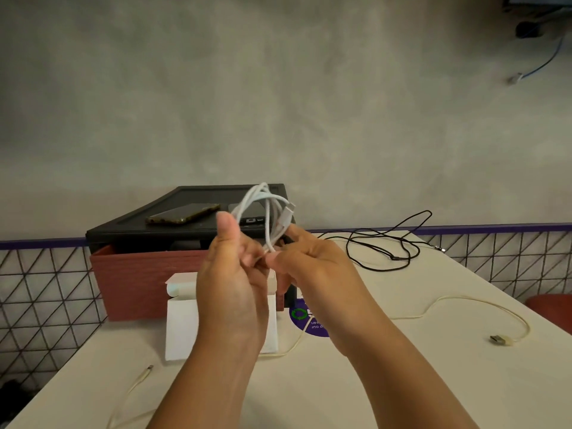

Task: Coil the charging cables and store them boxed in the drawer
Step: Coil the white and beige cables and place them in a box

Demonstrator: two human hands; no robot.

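A white charging cable is gathered into loops and held up above the table. My left hand grips the bottom of the loops, thumb raised. My right hand pinches the same bundle from the right side. Behind and below my hands, an open white box lies on the table. The red-brown drawer stands pulled out of a black cabinet. A loose black cable lies at the back right. A cream cable with a USB plug trails across the right side.
A phone and a dark device rest on top of the black cabinet. Another cream cable end lies at the front left. A purple round sticker marks the table. A wire-mesh fence borders the table on both sides.
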